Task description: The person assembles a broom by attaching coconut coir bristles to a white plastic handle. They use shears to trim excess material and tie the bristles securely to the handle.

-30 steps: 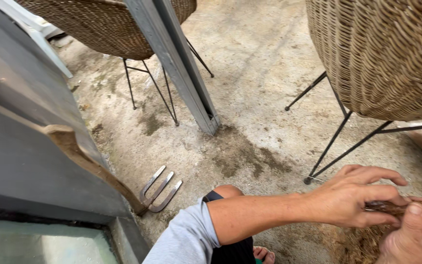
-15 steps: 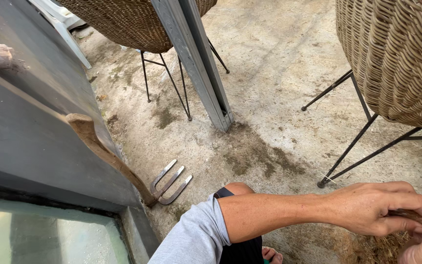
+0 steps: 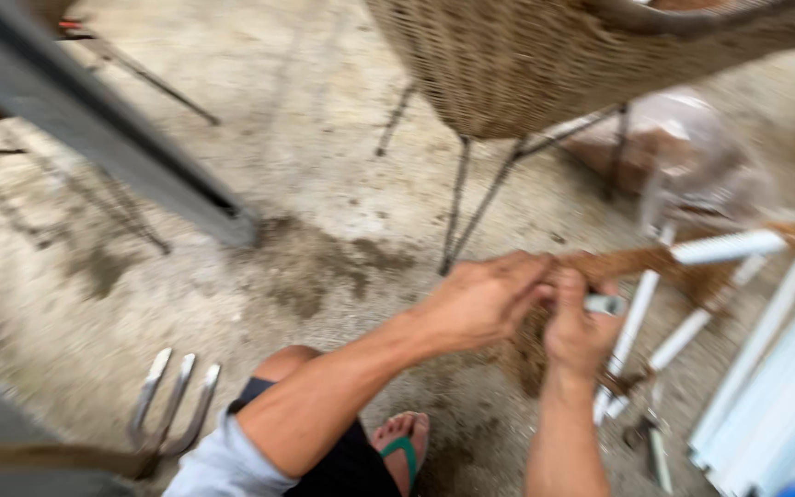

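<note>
Nearest to me I see a bent knee and a foot in a green sandal [image 3: 404, 444] on the stained concrete floor [image 3: 324, 184], with a three-pronged metal fork [image 3: 172, 405] lying to the left. Above that my left hand [image 3: 480, 299] and right hand [image 3: 581, 327] meet — both grips pinched on a strand of brown fibre [image 3: 618, 265] that runs off to the right; the picture is blurred, so I cannot tell the finger positions exactly. The right hand also seems to pin a small pale piece [image 3: 604, 303] under the thumb. White tubes [image 3: 729, 247] lie just right of the hands, some touching the fibre. Further off stands a wicker chair [image 3: 526, 64] on thin metal legs, and a grey beam [image 3: 94, 120] slants across the upper left.
</note>
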